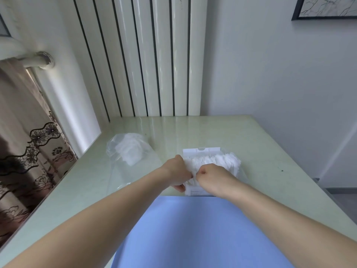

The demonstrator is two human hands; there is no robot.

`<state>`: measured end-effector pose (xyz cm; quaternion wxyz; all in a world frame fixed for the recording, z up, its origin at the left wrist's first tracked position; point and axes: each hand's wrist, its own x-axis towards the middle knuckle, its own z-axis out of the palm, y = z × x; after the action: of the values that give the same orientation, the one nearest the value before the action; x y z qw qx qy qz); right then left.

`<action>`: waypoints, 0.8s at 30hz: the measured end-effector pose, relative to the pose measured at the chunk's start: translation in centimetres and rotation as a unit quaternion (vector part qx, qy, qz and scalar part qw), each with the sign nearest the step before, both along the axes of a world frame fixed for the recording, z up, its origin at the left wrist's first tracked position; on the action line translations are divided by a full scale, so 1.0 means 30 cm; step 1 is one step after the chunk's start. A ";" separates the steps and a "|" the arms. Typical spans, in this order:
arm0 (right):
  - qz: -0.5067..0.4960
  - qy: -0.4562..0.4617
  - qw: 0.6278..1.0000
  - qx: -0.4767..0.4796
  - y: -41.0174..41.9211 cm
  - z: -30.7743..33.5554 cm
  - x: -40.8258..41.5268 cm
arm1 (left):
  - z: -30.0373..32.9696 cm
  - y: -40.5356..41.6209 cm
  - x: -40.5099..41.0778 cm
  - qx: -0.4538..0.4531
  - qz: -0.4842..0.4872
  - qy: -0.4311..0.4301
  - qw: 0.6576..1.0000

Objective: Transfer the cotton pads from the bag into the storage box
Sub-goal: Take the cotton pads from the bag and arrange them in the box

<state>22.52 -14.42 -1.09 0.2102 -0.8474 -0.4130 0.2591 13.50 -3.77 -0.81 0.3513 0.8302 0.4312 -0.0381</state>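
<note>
Both hands, left point(178, 172) and right point(209, 177), grip the cotton pads point(216, 161); label print point(197, 192) seems unreadable.

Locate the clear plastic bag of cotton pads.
Head view: the clear plastic bag of cotton pads lies on the pale green table, left of both hands, apart from them.

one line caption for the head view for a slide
Both hands grip a pack of cotton pads on the table.

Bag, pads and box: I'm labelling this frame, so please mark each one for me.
Bag point(123, 151): head view, on its clear plastic side, left of the hands.
Pads point(218, 161): head view, on the white stack's top edges.
Box point(201, 150): head view, on its white far flap.
</note>
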 end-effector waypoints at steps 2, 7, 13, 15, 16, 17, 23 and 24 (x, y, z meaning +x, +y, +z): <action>0.008 0.012 1.000 -0.013 0.002 0.013 -0.004 | 0.013 -0.018 -0.007 -0.005 0.009 0.003 1.000; 0.013 -0.105 0.994 0.000 -0.002 0.111 -0.014 | 0.086 0.000 -0.058 -0.008 0.009 -0.025 1.000; 0.139 -0.050 0.971 0.188 -0.009 0.187 -0.189 | 0.197 0.154 -0.273 0.059 0.132 -0.192 0.971; 0.220 -0.033 0.968 0.113 -0.011 0.152 -0.265 | 0.158 0.223 -0.360 0.074 0.194 -0.187 0.960; 0.245 -0.066 0.963 0.090 -0.005 0.120 -0.295 | 0.134 0.240 -0.399 0.060 0.215 -0.175 0.959; 0.265 -0.116 0.954 0.081 0.008 0.081 -0.320 | 0.107 0.252 -0.436 0.033 0.228 -0.161 0.960; 0.314 -0.238 0.917 0.060 0.115 -0.079 -0.392 | -0.014 0.298 -0.511 -0.100 0.279 -0.186 0.937; 0.312 -0.231 0.920 0.061 0.143 -0.088 -0.397 | -0.018 0.311 -0.510 -0.109 0.277 -0.201 0.933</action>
<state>10.61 -10.13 -3.74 0.0686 -0.6972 -0.7087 0.0835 -1.78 5.57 -1.34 0.5156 0.6248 0.5575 0.1816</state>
